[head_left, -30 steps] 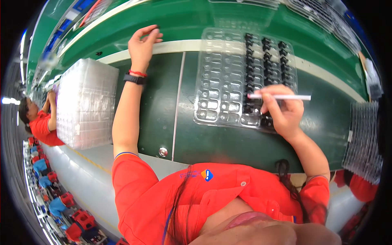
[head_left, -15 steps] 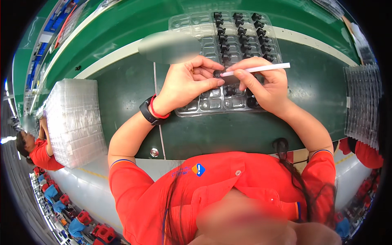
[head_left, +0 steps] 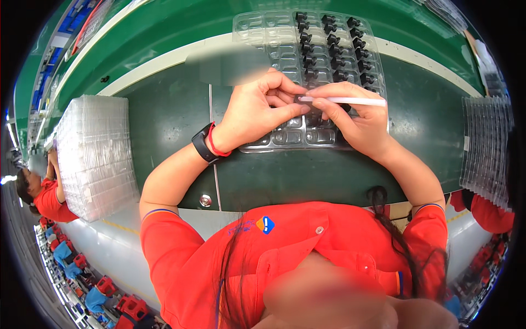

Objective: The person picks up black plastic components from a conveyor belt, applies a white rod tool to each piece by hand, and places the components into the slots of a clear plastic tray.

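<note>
Between the thumb and fingers of my left hand (head_left: 262, 107) is a small round black part (head_left: 299, 99), mostly covered by the fingertips. My right hand (head_left: 359, 118) grips a thin white stick (head_left: 356, 101) like a pen, its tip touching or very close to the black part. Both hands are above the near half of a clear plastic tray (head_left: 252, 22) with moulded pockets. Several small black parts (head_left: 333, 50) sit in columns in its middle and right pockets. The left pockets hold nothing. My right hand hides part of the tray.
A tall stack of clear trays (head_left: 98, 159) stands at the left of the dark green table (head_left: 164, 126). Another tray stack (head_left: 485, 148) is at the right edge. A co-worker in red (head_left: 52, 200) is beyond the left stack. A small black piece (head_left: 104, 79) lies far left.
The white stick has tipped from slanting up rightward to nearly level. Both hands appear slightly farther right in view, and the tray and stacks have shifted too. The left hand's hold looks the same.
</note>
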Motion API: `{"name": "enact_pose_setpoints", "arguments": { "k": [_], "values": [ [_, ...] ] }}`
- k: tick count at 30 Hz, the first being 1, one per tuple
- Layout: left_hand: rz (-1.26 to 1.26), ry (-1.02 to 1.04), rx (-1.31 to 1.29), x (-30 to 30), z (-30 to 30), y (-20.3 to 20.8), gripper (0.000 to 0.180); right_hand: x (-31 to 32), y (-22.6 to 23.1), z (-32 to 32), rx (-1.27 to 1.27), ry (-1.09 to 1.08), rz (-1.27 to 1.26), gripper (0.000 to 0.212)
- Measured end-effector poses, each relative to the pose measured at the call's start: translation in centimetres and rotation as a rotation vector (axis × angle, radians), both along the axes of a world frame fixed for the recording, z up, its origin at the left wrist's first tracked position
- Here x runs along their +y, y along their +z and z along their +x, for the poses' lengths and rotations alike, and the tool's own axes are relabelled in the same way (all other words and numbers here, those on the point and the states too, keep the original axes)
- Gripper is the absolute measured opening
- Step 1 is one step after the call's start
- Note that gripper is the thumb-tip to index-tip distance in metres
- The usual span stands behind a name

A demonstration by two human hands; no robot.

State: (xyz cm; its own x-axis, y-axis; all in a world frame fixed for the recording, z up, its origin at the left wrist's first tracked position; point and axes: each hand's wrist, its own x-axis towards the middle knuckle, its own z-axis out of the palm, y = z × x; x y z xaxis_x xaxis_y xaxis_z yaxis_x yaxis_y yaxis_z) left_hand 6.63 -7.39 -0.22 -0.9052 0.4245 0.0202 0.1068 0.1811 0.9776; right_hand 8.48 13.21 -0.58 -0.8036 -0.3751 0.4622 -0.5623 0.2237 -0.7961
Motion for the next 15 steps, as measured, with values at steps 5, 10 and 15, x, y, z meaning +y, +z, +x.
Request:
{"name": "enact_pose_setpoints", "arguments": {
  "k": [5, 10, 15],
  "values": [
    [0.017, -0.013, 0.038, -0.02, 0.09, -0.03, 0.022, -0.02, -0.04, 0.06, 0.052, -0.021, 0.021, 0.012],
    [-0.007, -0.011, 0.101, 0.02, 0.08, -0.21, 0.021, 0.07, -0.14, 0.01, 0.102, -0.016, 0.006, 0.012],
    [-0.021, -0.011, 0.135, 0.01, 0.08, -0.26, 0.021, 0.04, -0.17, -0.02, 0.089, -0.007, 0.01, 0.012]
  ]
}}
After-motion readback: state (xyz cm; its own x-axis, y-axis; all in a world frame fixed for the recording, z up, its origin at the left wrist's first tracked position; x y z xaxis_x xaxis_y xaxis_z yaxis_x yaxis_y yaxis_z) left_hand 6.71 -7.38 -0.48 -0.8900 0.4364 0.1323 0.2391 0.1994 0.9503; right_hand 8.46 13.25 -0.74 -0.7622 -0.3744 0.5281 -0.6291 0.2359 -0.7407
